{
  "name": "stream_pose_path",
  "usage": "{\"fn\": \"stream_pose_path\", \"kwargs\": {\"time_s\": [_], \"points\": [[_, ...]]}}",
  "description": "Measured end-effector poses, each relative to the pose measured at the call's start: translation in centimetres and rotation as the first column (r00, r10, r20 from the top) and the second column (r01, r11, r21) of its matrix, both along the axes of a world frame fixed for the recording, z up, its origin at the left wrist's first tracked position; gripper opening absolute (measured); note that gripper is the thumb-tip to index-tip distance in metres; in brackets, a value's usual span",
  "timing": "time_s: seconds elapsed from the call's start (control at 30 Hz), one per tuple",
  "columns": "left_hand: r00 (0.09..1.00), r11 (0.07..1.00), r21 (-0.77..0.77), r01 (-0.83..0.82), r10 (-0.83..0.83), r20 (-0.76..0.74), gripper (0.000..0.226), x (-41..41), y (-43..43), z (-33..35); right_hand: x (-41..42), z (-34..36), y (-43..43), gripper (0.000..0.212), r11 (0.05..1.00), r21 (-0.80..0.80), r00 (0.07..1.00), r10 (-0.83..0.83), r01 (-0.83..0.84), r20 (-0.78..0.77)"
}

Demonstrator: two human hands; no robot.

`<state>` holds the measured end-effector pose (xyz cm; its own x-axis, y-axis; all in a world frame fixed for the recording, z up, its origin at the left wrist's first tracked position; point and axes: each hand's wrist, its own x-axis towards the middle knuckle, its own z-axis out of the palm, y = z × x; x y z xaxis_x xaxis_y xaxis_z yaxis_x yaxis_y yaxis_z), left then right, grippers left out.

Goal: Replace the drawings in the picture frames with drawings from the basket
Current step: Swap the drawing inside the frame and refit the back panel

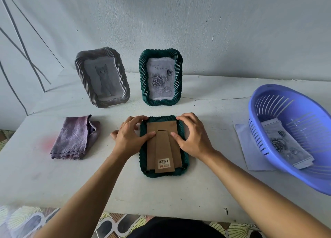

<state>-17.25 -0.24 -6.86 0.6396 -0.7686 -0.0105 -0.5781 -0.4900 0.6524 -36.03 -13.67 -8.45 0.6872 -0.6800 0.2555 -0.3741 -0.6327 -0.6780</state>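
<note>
A dark green picture frame (163, 174) lies face down in the middle of the white table (107, 193), its brown cardboard back (164, 148) and stand facing up. My left hand (128, 135) rests on the frame's upper left, thumb pressing the cardboard and fingertips at the top corner. On the upper right my right hand (191, 135) does the same. Two frames stand against the wall: a grey frame (103, 77) with a cat drawing and a green frame (161, 77) with a rose drawing. The purple basket (293, 135) at right holds rose drawings (284, 144).
A folded purple cloth (75, 138) lies to the left of the face-down frame. A white sheet of paper (245, 146) sticks out from under the basket. The table's front edge runs near my body, with patterned floor below.
</note>
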Motion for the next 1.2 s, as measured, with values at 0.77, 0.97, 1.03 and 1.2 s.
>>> {"fn": "stream_pose_path", "kwargs": {"time_s": [0.77,0.97,1.03,1.2], "points": [[0.997,0.978,-0.198,-0.071,0.078,0.03,0.054,-0.5,1.0,-1.1,0.7,0.3,-1.5,0.054,0.998,0.064,0.998,0.017,-0.013,-0.058],[0.996,0.982,-0.184,-0.042,0.055,0.065,0.05,-0.5,0.9,-1.3,0.7,0.1,-1.7,0.05,0.997,0.077,0.999,0.018,-0.016,-0.03],[0.995,0.986,-0.166,-0.031,0.046,0.086,0.049,-0.5,0.9,-1.3,0.7,0.1,-1.7,0.048,0.997,0.075,0.999,0.019,-0.017,-0.026],[0.997,0.991,-0.132,-0.015,0.024,0.071,0.053,-0.3,0.7,-1.1,0.7,0.1,-1.8,0.039,0.997,0.065,0.999,0.028,-0.027,-0.02]]}}
